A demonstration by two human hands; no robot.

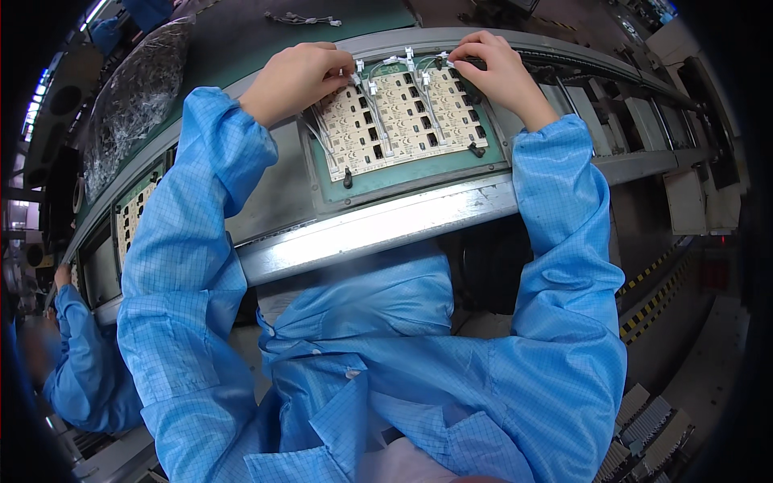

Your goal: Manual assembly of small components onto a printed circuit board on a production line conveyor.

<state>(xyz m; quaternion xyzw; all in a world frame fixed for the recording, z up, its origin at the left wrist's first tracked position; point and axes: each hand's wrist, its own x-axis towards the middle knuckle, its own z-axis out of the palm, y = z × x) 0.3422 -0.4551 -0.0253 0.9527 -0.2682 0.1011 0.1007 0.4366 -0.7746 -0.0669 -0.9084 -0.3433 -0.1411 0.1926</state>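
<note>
A cream circuit board panel (403,121) with rows of black components lies in a green carrier (378,191) in front of me. Grey cables (432,111) with white connectors (409,55) run across the panel and along its far edge. At the panel's far left corner, my left hand (299,79) is closed, its fingertips pinching a white cable connector (355,78). My right hand (501,74) pinches the end of another cable at the far right corner, between thumb and forefinger. The fingers partly hide both cable ends.
A metal rail (386,229) runs along the near side of the conveyor line. Beyond it, loose cables (303,18) lie on a green surface beside a clear plastic bag (137,97). Another board panel (133,213) sits farther left, near a co-worker's blue sleeve (88,362).
</note>
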